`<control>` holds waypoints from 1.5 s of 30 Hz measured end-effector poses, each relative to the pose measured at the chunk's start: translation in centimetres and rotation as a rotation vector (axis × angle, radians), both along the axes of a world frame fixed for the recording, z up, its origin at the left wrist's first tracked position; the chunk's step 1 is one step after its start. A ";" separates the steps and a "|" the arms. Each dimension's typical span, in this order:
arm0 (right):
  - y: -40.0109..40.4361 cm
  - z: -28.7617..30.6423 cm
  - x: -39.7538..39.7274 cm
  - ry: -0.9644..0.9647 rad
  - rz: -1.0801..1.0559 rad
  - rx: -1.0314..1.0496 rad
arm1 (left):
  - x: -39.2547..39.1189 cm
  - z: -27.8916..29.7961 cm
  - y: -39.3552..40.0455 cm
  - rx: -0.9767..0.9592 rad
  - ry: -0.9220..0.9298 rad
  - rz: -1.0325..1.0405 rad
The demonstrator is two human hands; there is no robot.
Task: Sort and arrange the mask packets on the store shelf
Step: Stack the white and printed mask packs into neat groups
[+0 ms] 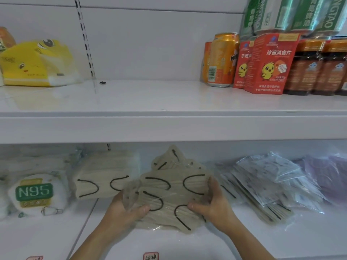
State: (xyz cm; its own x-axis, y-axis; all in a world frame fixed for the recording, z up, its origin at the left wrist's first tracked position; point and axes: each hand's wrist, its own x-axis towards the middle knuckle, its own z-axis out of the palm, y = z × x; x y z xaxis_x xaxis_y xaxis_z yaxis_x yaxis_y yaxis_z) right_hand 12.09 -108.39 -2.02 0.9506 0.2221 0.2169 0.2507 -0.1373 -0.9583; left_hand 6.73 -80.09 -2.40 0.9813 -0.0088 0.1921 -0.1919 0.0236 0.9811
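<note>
Left hand: my left hand (129, 207) grips the left edge of the loose beige mask packets (169, 194), thumb on top.
Right hand: my right hand (212, 201) pinches the right edge likewise.
Packets: fanned and skewed on the lower shelf (187, 243), between the squared beige stack (105, 175) and the clear-wrapped packets (266, 181).
Method: I would press both edges inward, tap the bundle square, then set it beside the stack.
Risk: slippery wrappers may slide apart.
</note>
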 end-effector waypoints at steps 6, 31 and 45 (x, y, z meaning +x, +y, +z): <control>-1.7 -1.2 0.0 -0.007 0.019 -0.121 | -0.6 -1.3 1.1 0.077 -0.032 0.019; 0.2 -0.5 0.2 -0.086 -0.041 -0.093 | -1.2 -1.0 1.4 0.183 -0.047 0.146; 3.5 5.0 0.5 -0.455 -0.104 -0.427 | -0.8 -1.2 1.4 0.241 -0.048 0.132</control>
